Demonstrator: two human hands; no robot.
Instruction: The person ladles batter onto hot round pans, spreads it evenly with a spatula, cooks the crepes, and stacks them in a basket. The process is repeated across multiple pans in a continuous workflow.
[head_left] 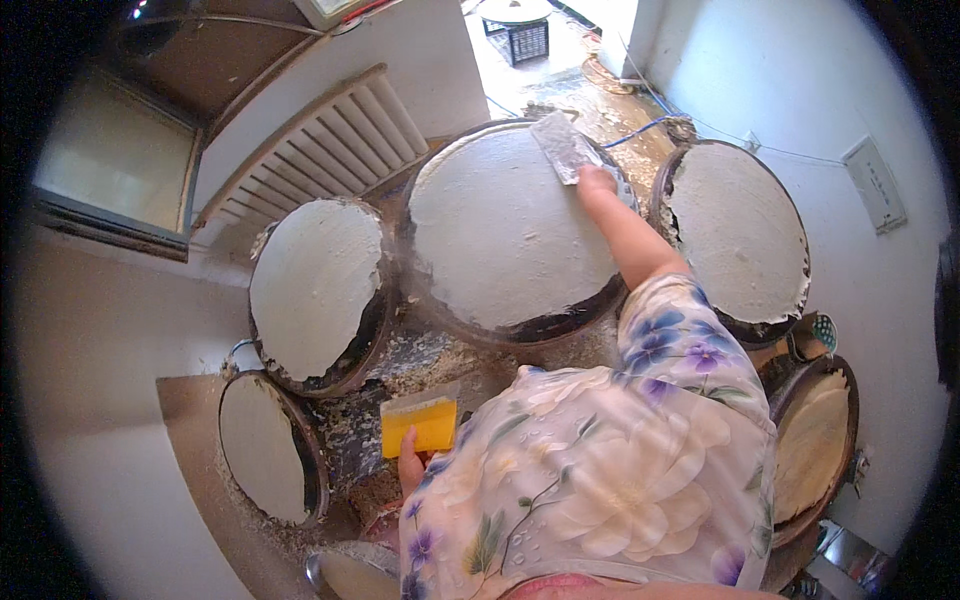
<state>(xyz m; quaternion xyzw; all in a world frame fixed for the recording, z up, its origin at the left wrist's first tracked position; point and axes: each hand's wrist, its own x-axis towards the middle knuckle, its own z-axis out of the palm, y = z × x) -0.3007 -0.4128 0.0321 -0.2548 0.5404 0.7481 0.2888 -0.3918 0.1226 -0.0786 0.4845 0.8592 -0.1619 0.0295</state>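
My right hand [597,182] reaches out to the far right of the large middle griddle [545,325]. It is closed on a flat, pale, batter-smeared scraper [563,146], which lies over the griddle's far right edge. A thin sheet of pale batter [500,230] covers most of that griddle, leaving dark metal bare along the near edge. Low and close to my body, my left hand [410,467] grips a yellow-handled scraper [420,425] with a pale blade edge. My floral sleeve and front hide part of the near area.
Smaller batter-covered griddles stand at left [315,290], lower left [262,450] and right [740,230]. A browner flatbread sheet [815,445] lies on the lower right griddle. Behind are a radiator [330,140] and a black crate [528,42]. A blue cable [635,130] runs across the floor.
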